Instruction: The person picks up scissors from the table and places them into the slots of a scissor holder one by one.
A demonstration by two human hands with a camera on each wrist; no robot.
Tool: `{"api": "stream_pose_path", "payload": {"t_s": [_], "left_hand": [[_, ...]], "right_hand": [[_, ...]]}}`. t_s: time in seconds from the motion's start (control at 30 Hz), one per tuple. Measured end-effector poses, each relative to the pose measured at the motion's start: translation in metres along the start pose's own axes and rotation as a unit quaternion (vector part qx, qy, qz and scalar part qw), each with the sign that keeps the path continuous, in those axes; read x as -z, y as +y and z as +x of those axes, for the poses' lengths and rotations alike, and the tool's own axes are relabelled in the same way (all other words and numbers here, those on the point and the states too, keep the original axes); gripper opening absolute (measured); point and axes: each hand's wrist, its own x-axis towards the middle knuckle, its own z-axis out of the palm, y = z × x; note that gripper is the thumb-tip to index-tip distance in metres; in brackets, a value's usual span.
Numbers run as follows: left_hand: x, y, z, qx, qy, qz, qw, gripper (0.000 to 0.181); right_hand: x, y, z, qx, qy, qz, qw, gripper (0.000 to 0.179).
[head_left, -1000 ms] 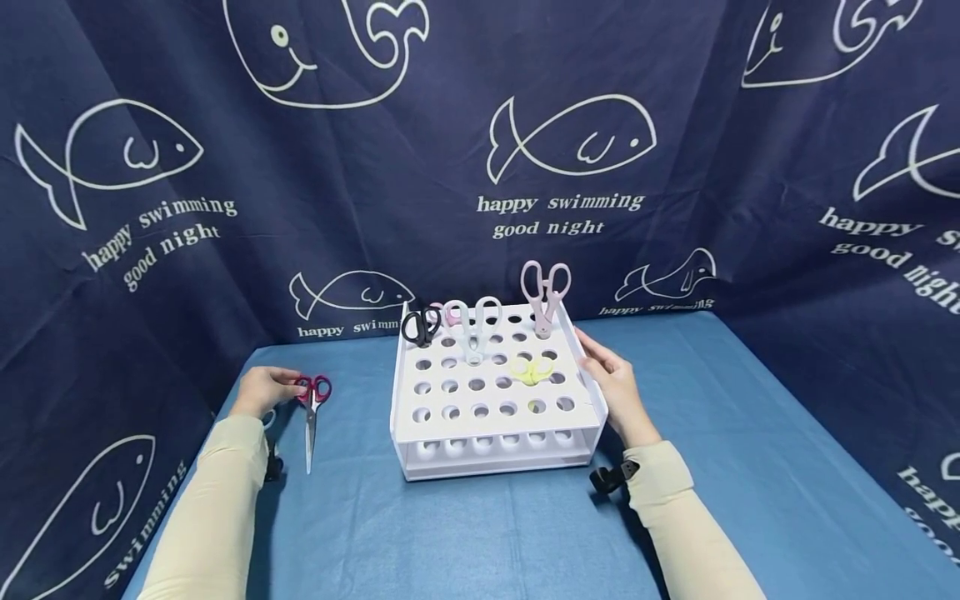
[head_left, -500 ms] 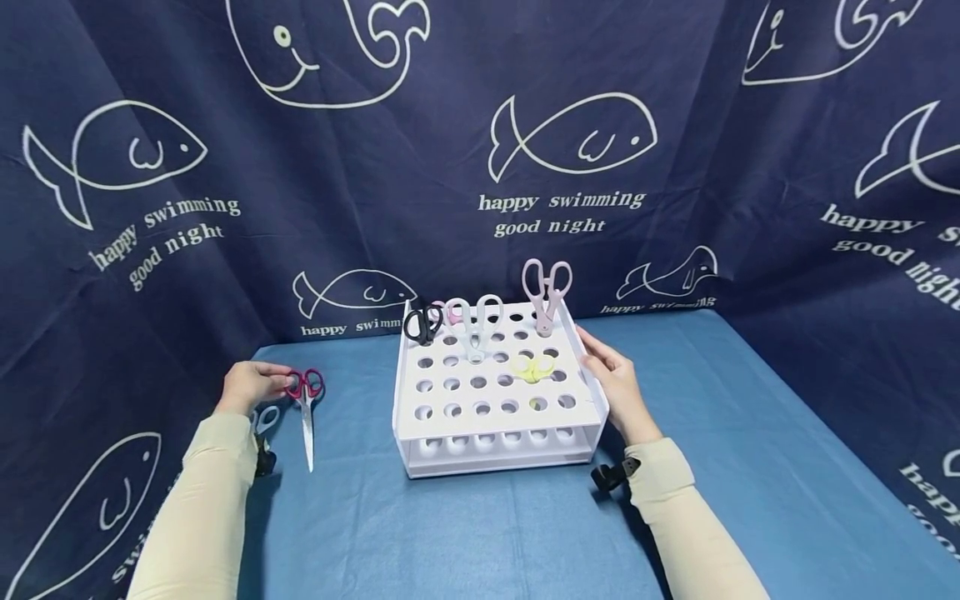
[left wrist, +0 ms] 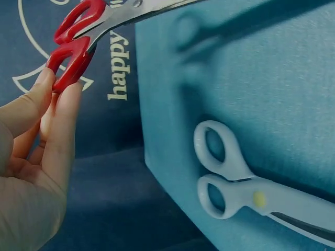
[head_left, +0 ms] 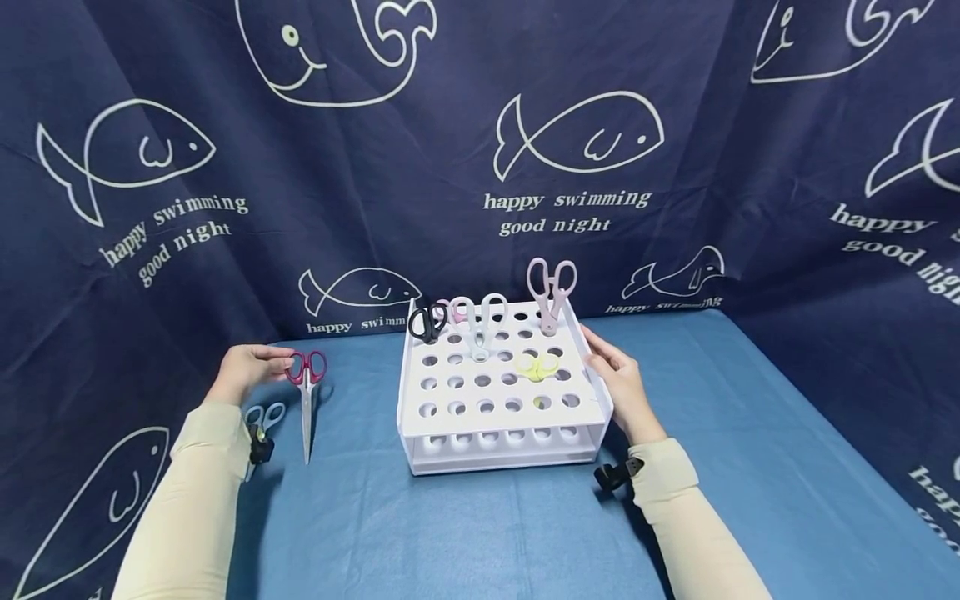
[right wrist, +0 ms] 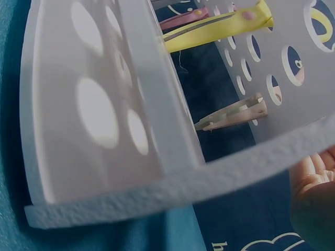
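My left hand (head_left: pixel 242 372) pinches one handle loop of the red-handled scissors (head_left: pixel 307 400) between thumb and fingers. Their blades point toward me, held over the tabletop; in the left wrist view a shadow lies apart from the red handle (left wrist: pixel 81 60). Light blue scissors (left wrist: pixel 235 162) with a yellow pivot lie on the table by my left wrist. With my right hand (head_left: pixel 628 392) I grip the right side of the white holed rack (head_left: pixel 487 423), thumb at the edge, most fingertips hidden behind the side panel. In the right wrist view, yellow blades (right wrist: pixel 214 29) hang through the upper board.
Standing in the rack's holes are black scissors (head_left: pixel 429 333), pink scissors (head_left: pixel 459 313), pale blue scissors (head_left: pixel 478 343), mauve scissors (head_left: pixel 550 321) and yellow scissors (head_left: pixel 536 373). A dark blue fish-print curtain (head_left: pixel 420 167) encloses the blue table (head_left: pixel 465 533) at the back and sides.
My left hand has moved slightly left and toward the back with the red-handled scissors, uncovering more of the light blue pair. The right hand stays at the rack; the head view has shifted slightly.
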Motion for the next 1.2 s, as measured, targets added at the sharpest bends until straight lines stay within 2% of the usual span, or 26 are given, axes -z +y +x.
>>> {"api": "stream_pose_path", "payload": {"t_s": [0.2, 0.57, 0.67, 0.83, 1.07, 1.2], "left_hand": [[0.004, 0.01, -0.003, -0.015, 0.012, -0.039, 0.9991, 0.044], [0.003, 0.024, -0.001, -0.004, 0.063, -0.077, 0.995, 0.043], [0.004, 0.029, -0.001, -0.008, 0.071, -0.097, 0.9927, 0.037], [0.007, 0.04, -0.002, -0.02, 0.074, -0.12, 0.9898, 0.015], [0.007, 0.056, -0.007, -0.027, 0.067, -0.149, 0.9862, 0.026], [0.007, 0.065, -0.01, -0.047, 0.064, -0.167, 0.9827, 0.028]], "right_hand": [[0.0, 0.0, 0.0, 0.004, 0.001, 0.004, 1.0, 0.046], [0.0, -0.002, 0.003, 0.002, -0.011, 0.01, 0.9999, 0.046], [-0.001, -0.002, 0.003, -0.003, -0.012, 0.01, 0.9999, 0.046], [-0.002, -0.002, 0.003, -0.009, -0.007, 0.008, 0.9999, 0.046], [-0.002, -0.003, 0.0, -0.015, -0.001, 0.006, 0.9999, 0.046], [-0.003, -0.003, -0.002, -0.02, 0.004, 0.006, 0.9998, 0.045]]}}
